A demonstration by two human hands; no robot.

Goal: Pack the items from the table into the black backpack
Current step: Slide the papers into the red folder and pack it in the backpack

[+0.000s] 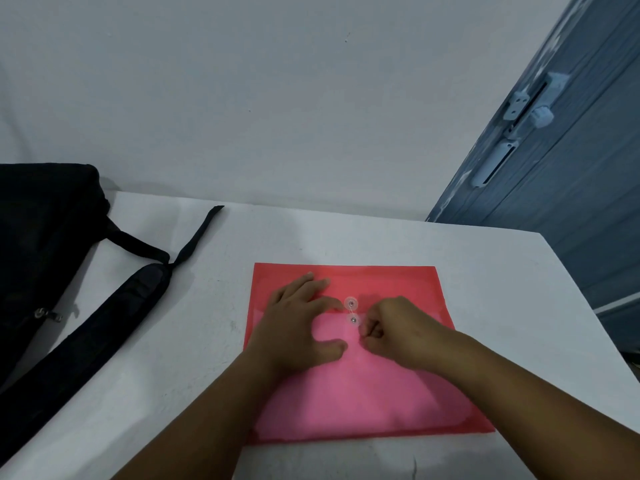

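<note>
The flat pink translucent plastic envelope [349,375] lies on the white table [138,393], long side across, under both hands: left hand [298,327] presses flat, right hand [391,330] pinches near the clasp, and the black fabric backpack [41,244] waits far left, nearer the left hand.

Folder [360,386] lies on the table [166,393] — backpack [38,244] to its left, both hands on it.
</note>
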